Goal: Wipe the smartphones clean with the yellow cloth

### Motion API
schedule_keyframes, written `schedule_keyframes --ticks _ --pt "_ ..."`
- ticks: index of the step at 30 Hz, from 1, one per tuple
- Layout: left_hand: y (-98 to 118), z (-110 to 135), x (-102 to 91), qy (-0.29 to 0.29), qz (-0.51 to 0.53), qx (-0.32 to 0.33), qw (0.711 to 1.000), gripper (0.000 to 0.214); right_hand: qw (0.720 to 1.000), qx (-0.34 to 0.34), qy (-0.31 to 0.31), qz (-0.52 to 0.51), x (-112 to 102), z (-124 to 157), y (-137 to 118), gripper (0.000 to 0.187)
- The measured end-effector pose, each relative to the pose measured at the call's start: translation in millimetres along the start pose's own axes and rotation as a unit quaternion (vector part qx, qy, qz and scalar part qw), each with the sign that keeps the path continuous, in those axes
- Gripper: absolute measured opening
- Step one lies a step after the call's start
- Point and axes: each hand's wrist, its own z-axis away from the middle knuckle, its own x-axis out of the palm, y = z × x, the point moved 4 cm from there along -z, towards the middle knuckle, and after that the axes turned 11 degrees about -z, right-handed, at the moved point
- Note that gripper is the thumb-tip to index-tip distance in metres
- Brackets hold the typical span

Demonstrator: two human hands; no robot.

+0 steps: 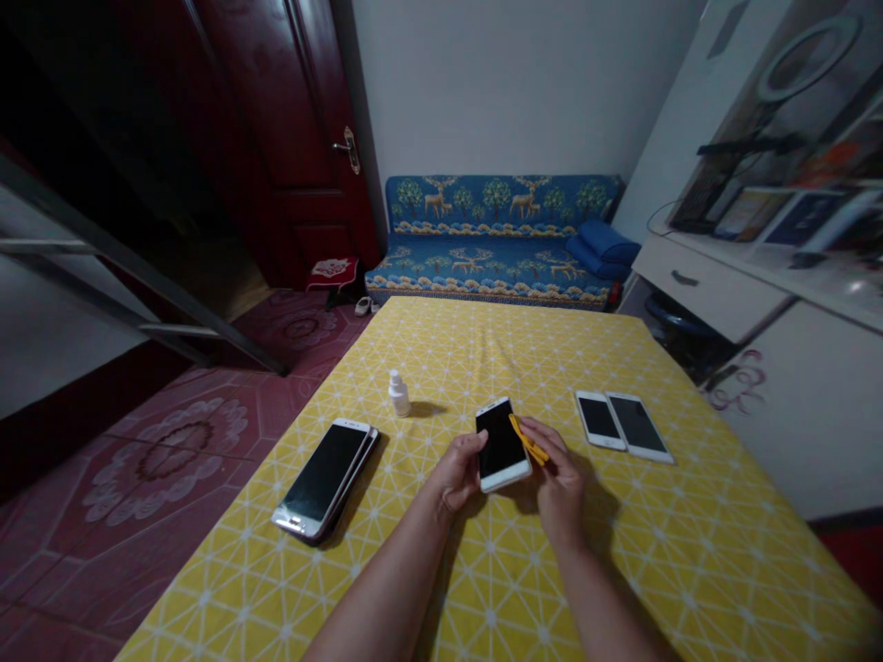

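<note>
My left hand grips the lower left edge of a white phone with a dark screen, held just above the yellow tablecloth. My right hand is closed on a small yellow cloth and presses it against the phone's right side. A small white bottle stands upright a little to the left of the phone, beyond my left hand.
Two stacked phones lie at the table's left edge. Two white phones lie side by side to the right. Behind the table are a blue patterned sofa, a dark red door and a white cabinet on the right.
</note>
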Motion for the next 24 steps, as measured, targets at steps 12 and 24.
schedule_keyframes --ticks 12,24 --pt "9.7 -1.1 -6.2 0.125 -0.030 0.101 0.987 0.043 0.990 -0.103 -0.013 0.094 6.6 9.5 -15.1 0.045" --pt "4.3 -6.7 -10.9 0.138 0.097 0.104 0.980 0.034 0.958 -0.177 -0.168 0.148 28.9 20.1 -19.8 0.057"
